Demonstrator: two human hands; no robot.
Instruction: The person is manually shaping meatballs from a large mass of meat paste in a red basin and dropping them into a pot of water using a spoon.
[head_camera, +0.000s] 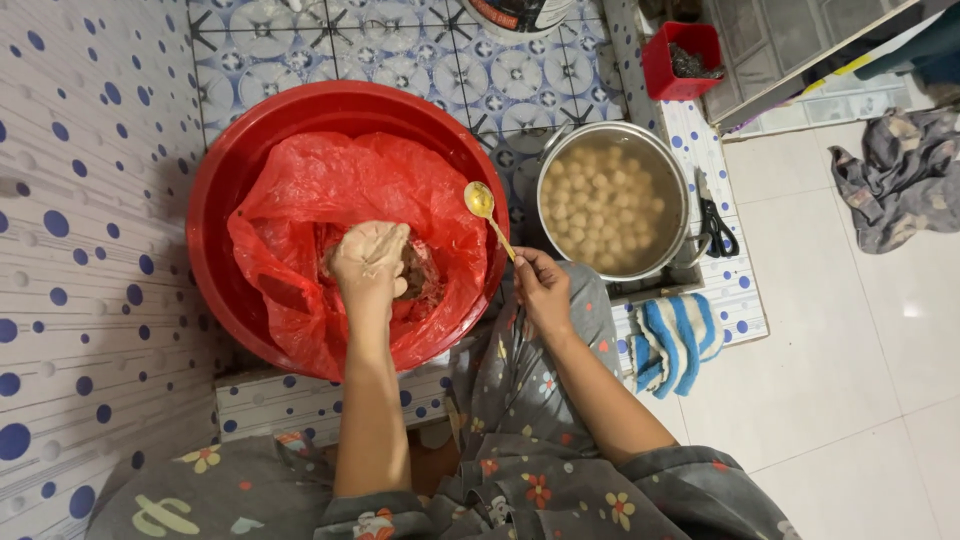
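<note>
— Where does the mixture (425, 280) sit?

— It lies in the red plastic bag (330, 180) that lines the red basin (225, 170), near the middle. Your left hand (372, 258) is closed down into it, fingers curled around a clump and coated with paste.

— And your right hand (540, 288)?

— It pinches the handle of the gold spoon (481, 200), thumb and fingers closed on the lower end. The bowl of the spoon points to 11 o'clock and hangs above the basin's rim at about 3 o'clock, with nothing in it that I can see.

— How do you shape the portion well?

— I'd say squeeze evenly so that a round lump rises from your fist, and bring the spoon close under it so it comes off clean. Keep the bag's loose folds out of your grip.

— What lies beyond?

— At 3 o'clock from the basin stands the steel pot (680, 175), full of pale balls (600, 205) in liquid. Scissors (716, 228) lie just past it, a striped cloth (675, 340) at its 5 o'clock.
</note>
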